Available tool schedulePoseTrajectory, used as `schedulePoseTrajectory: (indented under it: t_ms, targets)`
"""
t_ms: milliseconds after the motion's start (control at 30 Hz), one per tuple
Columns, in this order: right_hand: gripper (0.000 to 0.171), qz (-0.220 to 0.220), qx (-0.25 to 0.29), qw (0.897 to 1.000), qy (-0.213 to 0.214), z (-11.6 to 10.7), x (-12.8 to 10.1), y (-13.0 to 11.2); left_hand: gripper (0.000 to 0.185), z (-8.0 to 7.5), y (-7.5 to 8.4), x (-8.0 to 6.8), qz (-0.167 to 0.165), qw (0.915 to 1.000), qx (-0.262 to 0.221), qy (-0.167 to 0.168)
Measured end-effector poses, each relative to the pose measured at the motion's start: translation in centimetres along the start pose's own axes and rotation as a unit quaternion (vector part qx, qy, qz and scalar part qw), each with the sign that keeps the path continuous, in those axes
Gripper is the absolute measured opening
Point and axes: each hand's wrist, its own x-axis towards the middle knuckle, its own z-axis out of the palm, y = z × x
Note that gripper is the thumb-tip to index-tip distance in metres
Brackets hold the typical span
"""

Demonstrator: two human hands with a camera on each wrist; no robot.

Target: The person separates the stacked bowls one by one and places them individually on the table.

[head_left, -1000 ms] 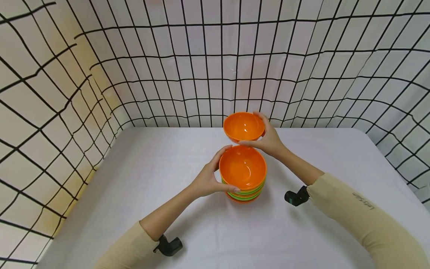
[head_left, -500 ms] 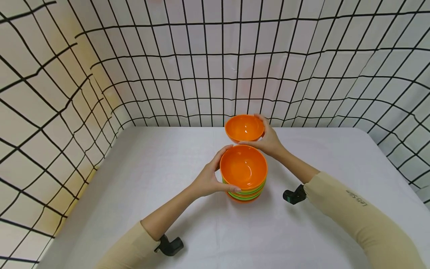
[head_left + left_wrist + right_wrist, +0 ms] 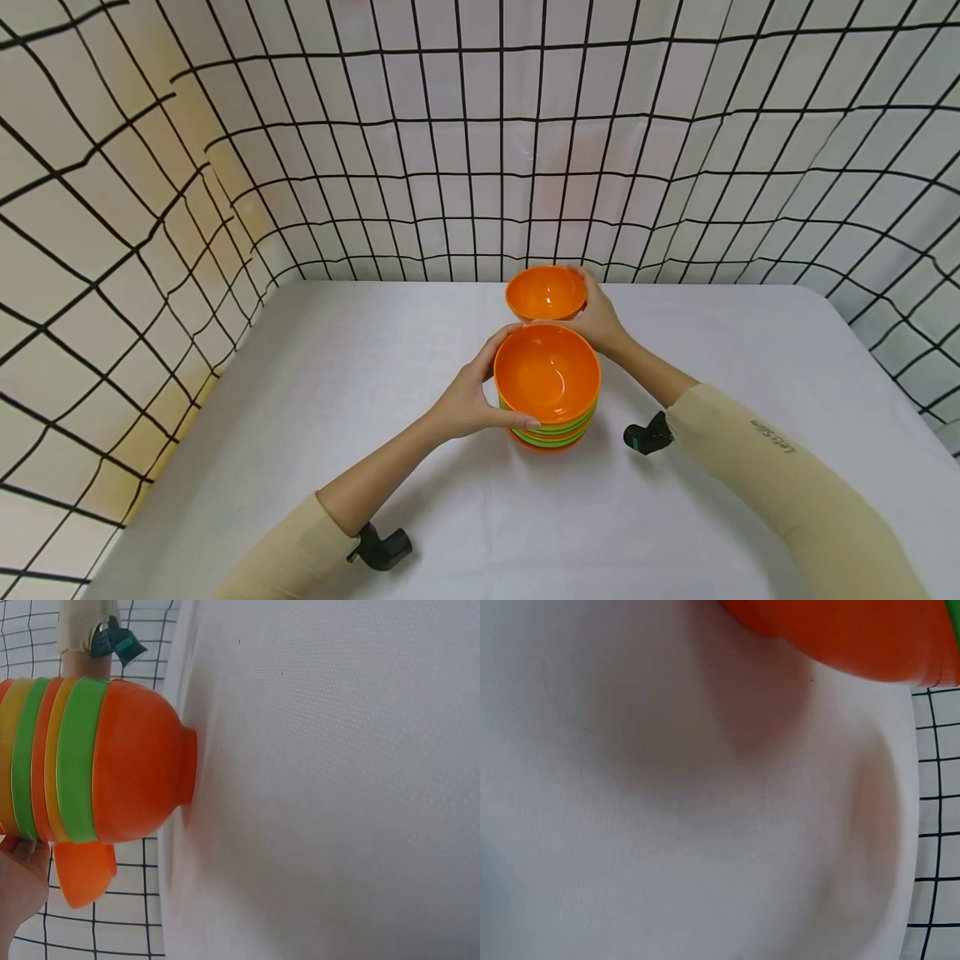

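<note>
A stack of nested bowls (image 3: 550, 379) in orange, yellow and green stands on the white table, an orange one on top. My left hand (image 3: 474, 400) grips the stack's left side close to the top rim, thumb in front and fingers behind. Just behind the stack, my right hand (image 3: 600, 321) holds a single orange bowl (image 3: 545, 292) by its right side. That bowl (image 3: 84, 874) shows raised off the table in the left wrist view, beyond the stack (image 3: 139, 761). In the right wrist view, the stack's lowest orange bowl (image 3: 855, 630) fills the upper right corner.
The white tabletop (image 3: 360, 358) ends at a back edge just behind the single bowl. White walls with a black grid (image 3: 450, 150) enclose the back and sides. A black wrist camera (image 3: 384, 550) hangs at the left sleeve, another camera (image 3: 648, 435) at the right.
My right hand has lowered the single orange bowl a little behind the stack. My left hand keeps its grip on the stack; the view has shifted slightly.
</note>
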Motion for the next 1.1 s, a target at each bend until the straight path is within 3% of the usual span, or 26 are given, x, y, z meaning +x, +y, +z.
schedulePoseTrajectory:
  t_ms: [100, 333, 667, 1100]
  targets:
    - [0.092, 0.006, 0.006, 1.0, -0.002, 0.2, 0.1, 0.4, 0.103, 0.1, 0.3, 0.0, -0.007, 1.0, 0.0, 0.0]
    - [0.089, 0.011, -0.007, 1.0, 0.003, 0.6, 0.2, 1.0, 0.099, -0.2, 2.8, -0.3, -0.005, 0.9999, -0.009, -0.001]
    - [0.088, 0.021, -0.015, 1.0, -0.001, 0.8, 0.4, 1.7, 0.102, 0.1, -0.1, 0.0, 0.0, 1.0, -0.008, 0.004]
    - [0.093, 0.046, -0.032, 0.998, -0.01, 0.9, 0.7, 2.6, 0.103, 0.1, -0.3, 0.0, 0.003, 1.0, -0.006, 0.006]
